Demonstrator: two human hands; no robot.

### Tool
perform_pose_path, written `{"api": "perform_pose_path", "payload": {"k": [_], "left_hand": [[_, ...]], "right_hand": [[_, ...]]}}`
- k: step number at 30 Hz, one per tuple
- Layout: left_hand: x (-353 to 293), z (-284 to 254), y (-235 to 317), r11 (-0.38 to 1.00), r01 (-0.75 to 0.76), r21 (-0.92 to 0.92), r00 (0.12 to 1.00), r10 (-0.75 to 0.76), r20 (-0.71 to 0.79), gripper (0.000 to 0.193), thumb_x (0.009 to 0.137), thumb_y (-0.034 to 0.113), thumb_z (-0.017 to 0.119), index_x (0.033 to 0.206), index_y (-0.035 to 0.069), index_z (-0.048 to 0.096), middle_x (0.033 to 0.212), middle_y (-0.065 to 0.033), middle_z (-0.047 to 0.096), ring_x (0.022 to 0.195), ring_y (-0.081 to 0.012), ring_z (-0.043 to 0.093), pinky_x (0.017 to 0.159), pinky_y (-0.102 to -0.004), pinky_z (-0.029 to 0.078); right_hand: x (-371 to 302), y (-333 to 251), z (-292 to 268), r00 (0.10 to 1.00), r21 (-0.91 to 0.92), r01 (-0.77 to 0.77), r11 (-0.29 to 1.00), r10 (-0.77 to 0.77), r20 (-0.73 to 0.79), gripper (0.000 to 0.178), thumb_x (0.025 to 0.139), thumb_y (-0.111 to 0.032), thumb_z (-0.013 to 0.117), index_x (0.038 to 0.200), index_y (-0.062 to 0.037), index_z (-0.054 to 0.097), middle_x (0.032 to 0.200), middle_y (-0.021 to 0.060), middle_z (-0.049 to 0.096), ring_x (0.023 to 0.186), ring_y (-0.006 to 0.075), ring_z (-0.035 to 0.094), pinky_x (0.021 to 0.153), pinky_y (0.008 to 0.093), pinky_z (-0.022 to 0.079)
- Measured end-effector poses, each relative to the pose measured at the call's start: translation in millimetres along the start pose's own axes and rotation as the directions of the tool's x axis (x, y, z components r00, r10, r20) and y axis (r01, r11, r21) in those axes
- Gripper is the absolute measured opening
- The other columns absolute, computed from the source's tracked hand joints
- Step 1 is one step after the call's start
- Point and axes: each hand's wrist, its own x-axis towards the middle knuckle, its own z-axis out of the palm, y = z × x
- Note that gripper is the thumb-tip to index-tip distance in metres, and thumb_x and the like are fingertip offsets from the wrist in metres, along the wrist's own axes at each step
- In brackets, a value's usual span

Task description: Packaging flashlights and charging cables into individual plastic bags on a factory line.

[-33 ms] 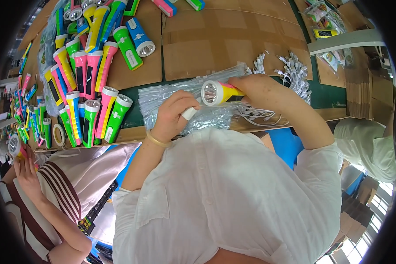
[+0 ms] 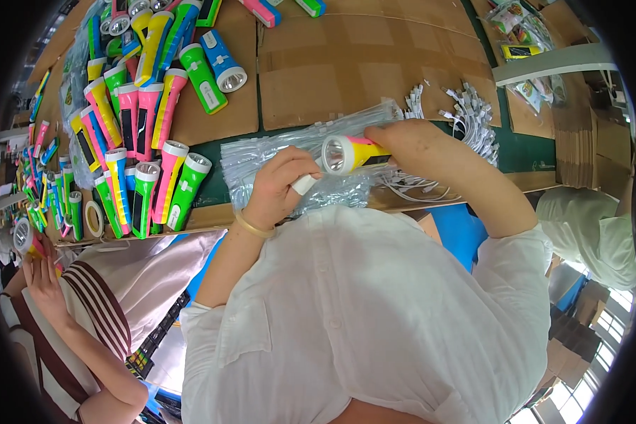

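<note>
My right hand (image 2: pixel 413 145) is wrapped round the body of a yellow and pink flashlight (image 2: pixel 364 151). Its white-rimmed lens (image 2: pixel 338 155) points left, toward my other hand. Between the closed fingers of my left hand (image 2: pixel 281 182) is a small white block (image 2: pixel 304 184), a little apart from the lens. Beneath both hands lies a stack of clear plastic zip bags (image 2: pixel 261 150). White cables (image 2: pixel 420 185) lie coiled under my right wrist, with a bundle of white cables (image 2: pixel 473 116) beyond it.
Many colourful flashlights (image 2: pixel 145 116) crowd the table's left side. A tape roll (image 2: pixel 94 218) stands at the near edge. Flattened cardboard (image 2: pixel 374 63) covers the middle. Packed bags (image 2: pixel 519 28) lie far right. At left, another person's hand (image 2: pixel 42 272) holds a flashlight (image 2: pixel 25 237).
</note>
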Motion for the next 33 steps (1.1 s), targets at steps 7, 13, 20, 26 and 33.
{"api": "perform_pose_path", "payload": {"k": [7, 13, 20, 26, 33], "left_hand": [[12, 4, -3, 0.996, 0.000, 0.092, 1.000, 0.000, -0.004, 0.012, 0.083, 0.000, 0.069, 0.094, 0.004, 0.066, 0.092, -0.0121, 0.063, 0.085, -0.0304, 0.062, 0.075, -0.0365, 0.051], [3, -1, -7, 0.993, 0.018, 0.112, 1.000, -0.018, -0.008, 0.015, 0.081, -0.001, 0.072, 0.094, 0.004, 0.067, 0.094, -0.0113, 0.063, 0.086, -0.0291, 0.063, 0.074, -0.0347, 0.052], [9, 7, -6, 0.994, -0.035, 0.105, 0.999, 0.035, 0.007, 0.017, 0.080, 0.001, 0.075, 0.095, 0.003, 0.067, 0.097, -0.0123, 0.063, 0.087, -0.0291, 0.062, 0.074, -0.0349, 0.052], [5, 5, -2, 0.989, -0.034, 0.146, 0.999, 0.034, 0.003, 0.017, 0.080, 0.002, 0.075, 0.096, 0.003, 0.066, 0.103, -0.0121, 0.064, 0.091, -0.0301, 0.062, 0.077, -0.0366, 0.052], [5, 8, -3, 0.991, -0.001, 0.137, 1.000, 0.000, 0.002, 0.015, 0.083, 0.005, 0.074, 0.096, 0.004, 0.066, 0.108, -0.0134, 0.065, 0.096, -0.0311, 0.064, 0.082, -0.0366, 0.052]], "right_hand": [[8, -6, 34, 0.944, 0.183, 0.259, 0.948, -0.208, -0.257, 0.040, 0.084, -0.006, 0.070, 0.123, -0.0075, 0.061, 0.105, 0.0133, 0.067, 0.100, 0.0343, 0.067, 0.081, 0.0421, 0.055], [-41, 93, 50, 0.802, 0.101, -0.377, 0.921, 0.379, -0.461, 0.011, 0.086, -0.015, 0.071, 0.093, -0.0074, 0.075, 0.094, 0.0122, 0.071, 0.090, 0.0342, 0.069, 0.077, 0.0443, 0.054], [-58, 123, 84, 0.802, 0.130, -0.419, 0.899, 0.433, -0.412, 0.010, 0.086, -0.016, 0.069, 0.092, -0.0094, 0.073, 0.096, 0.0107, 0.072, 0.088, 0.0342, 0.068, 0.076, 0.0438, 0.054], [-110, 101, 12, 0.529, 0.694, 0.244, 0.677, 0.507, -0.681, 0.014, 0.101, -0.014, 0.062, 0.104, -0.0014, 0.064, 0.084, -0.0039, 0.060, 0.074, 0.0064, 0.053, 0.064, 0.0216, 0.040], [-98, 54, -20, 0.488, 0.572, 0.732, 0.370, 0.301, -0.819, 0.010, 0.101, -0.010, 0.056, 0.093, -0.0037, 0.058, 0.072, -0.0027, 0.048, 0.063, 0.0048, 0.037, 0.056, 0.0221, 0.030]]}}
